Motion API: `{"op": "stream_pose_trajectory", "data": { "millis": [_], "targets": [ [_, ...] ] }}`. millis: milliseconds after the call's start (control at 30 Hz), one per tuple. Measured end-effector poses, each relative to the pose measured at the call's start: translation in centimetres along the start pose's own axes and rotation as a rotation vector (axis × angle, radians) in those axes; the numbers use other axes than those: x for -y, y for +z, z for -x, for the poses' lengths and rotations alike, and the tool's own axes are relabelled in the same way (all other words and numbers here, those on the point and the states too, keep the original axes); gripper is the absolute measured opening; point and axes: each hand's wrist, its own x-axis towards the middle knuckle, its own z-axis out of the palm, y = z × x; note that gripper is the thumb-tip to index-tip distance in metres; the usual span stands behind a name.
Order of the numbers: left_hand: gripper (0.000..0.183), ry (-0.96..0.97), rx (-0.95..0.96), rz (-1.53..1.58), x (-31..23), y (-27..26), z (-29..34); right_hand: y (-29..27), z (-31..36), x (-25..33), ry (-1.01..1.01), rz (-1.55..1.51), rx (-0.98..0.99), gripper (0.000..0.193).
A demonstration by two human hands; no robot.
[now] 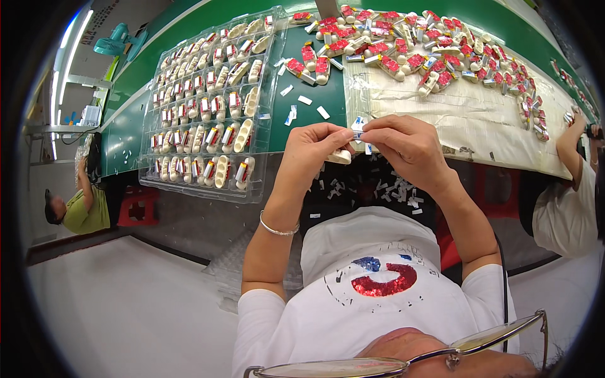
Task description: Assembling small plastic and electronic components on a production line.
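Just off the front edge of the bench, my left hand (309, 146) is closed on a small cream plastic shell (339, 156). My right hand (408, 150) meets it there, thumb and fingers pinching a small white-and-blue strip (358, 135) against the left fingertips. The fingers hide part of both pieces. Left of my hands sits a clear plastic tray (259, 135) with rows of cream shells, many with red-and-white cylindrical parts in them. Small white paper scraps (305, 100) lie on the green bench (296, 129) just beyond my left hand.
A large heap of cream pieces with red labels (435, 53) covers the far right, on a cream sheet (498, 132). More scraps (397, 189) are below the bench edge. A person in green (85, 208) is at left; another person's arm (570, 145) reaches in at right.
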Motion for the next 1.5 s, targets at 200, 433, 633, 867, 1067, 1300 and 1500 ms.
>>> {"op": "stream_pose_trajectory", "data": {
  "millis": [200, 433, 633, 867, 1067, 1300, 1500],
  "targets": [
    [0.02, 0.014, 0.186, -0.024, 0.2, 0.3, 0.3, 0.1, 0.1, -0.6, 0.412, -0.63, -0.061, 0.006],
    [0.019, 0.108, 0.097, 0.232, 1.7, 0.0, 0.2, -1.0, 0.8, -1.3, 0.496, -0.542, 0.324, 0.015],
    [0.021, 0.036, 0.127, 0.344, 1.6, 1.1, 0.7, 1.4, 1.0, -0.1, 0.291, -0.591, -0.089, 0.023],
    [0.03, 0.053, 0.175, 0.404, 1.4, 1.3, 1.4, 2.0, 0.6, 0.9, 0.483, -1.036, -0.275, 0.026],
    [0.037, 0.248, -0.071, 0.172, 0.9, 2.4, 2.2, 1.5, 0.6, 0.8, 0.435, -0.804, -0.195, 0.026],
    [0.033, 0.441, -0.18, 0.061, 1.0, 3.1, 2.5, 1.4, -0.3, 1.6, 0.204, -0.265, -0.155, 0.031],
    [0.032, 0.399, -0.173, 0.078, 0.7, 3.1, 2.9, 1.2, -0.6, 1.3, 0.01, -0.053, -0.135, 0.037]
  ]
}}
